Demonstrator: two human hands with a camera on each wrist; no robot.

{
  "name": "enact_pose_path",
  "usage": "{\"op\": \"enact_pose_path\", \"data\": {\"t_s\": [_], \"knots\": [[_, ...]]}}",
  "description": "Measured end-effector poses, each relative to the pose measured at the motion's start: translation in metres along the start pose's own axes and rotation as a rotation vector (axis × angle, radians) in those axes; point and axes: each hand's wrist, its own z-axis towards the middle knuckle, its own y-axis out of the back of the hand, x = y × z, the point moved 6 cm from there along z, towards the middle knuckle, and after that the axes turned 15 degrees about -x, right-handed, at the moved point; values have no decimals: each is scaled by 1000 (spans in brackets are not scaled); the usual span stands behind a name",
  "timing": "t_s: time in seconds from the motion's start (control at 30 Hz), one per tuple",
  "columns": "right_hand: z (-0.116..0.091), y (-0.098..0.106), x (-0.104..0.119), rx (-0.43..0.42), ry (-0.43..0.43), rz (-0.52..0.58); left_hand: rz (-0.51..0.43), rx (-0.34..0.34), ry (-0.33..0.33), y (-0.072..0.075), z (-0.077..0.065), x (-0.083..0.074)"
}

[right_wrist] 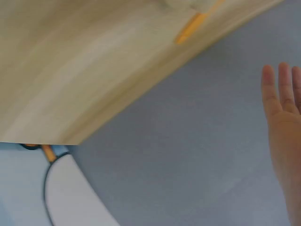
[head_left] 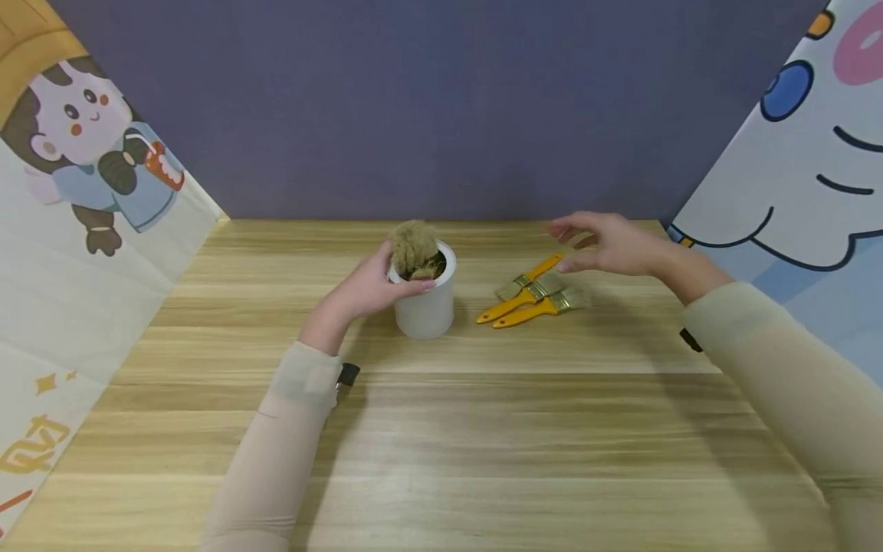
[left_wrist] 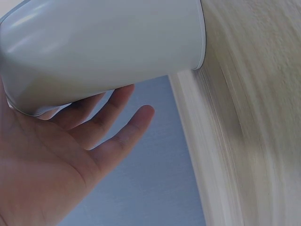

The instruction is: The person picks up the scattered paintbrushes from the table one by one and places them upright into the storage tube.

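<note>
A white cylindrical cup (head_left: 424, 313) stands upright on the table, and tan bristly clumps (head_left: 414, 244) stick up out of its mouth. My left hand (head_left: 366, 287) grips the cup near the rim, thumb across the front and fingers round the far side; in the left wrist view its little finger (left_wrist: 127, 132) stretches away from the wall. To the cup's right lie three flat paintbrushes (head_left: 531, 295) with yellow handles and pale bristles, overlapping each other. Over them hovers my right hand (head_left: 607, 244), fingers loosely bent and holding nothing. The right wrist view catches its straightened fingers (right_wrist: 284, 92).
The wood-grain table (head_left: 441, 460) ends at the back against a plain blue-grey panel (head_left: 441, 107). Cartoon-printed panels flank it on the left (head_left: 103, 153) and right (head_left: 814, 153).
</note>
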Motion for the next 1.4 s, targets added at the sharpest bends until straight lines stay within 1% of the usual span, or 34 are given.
{"op": "enact_pose_path", "data": {"t_s": [0.1, 0.27, 0.47, 0.57, 0.67, 0.8, 0.9, 1.13, 1.4], "knots": [[-4, -5, -16, -8, -17, 4, -2, -4, -1, 0, 0, 0], [-10, -19, -41, -6, -19, -3, 9, 0, 15, 1, 0, 1], [-19, -37, -58, 31, 6, -35, 16, 3, 23, 0, 0, 2], [-21, -44, -63, 46, 25, -40, 2, 4, 19, 0, 0, 2], [-23, -49, -67, 40, 45, -52, -1, 0, 22, -1, -1, 2], [-25, -54, -72, 21, 105, -106, 5, -5, 27, 0, -2, 2], [-26, -58, -75, 14, 127, -134, 5, -4, 23, 0, -2, 1], [-26, -62, -79, 10, 130, -151, -1, -4, 16, 0, -2, 0], [-26, -66, -81, 26, 137, -222, 8, -5, 24, 1, -2, 0]]}}
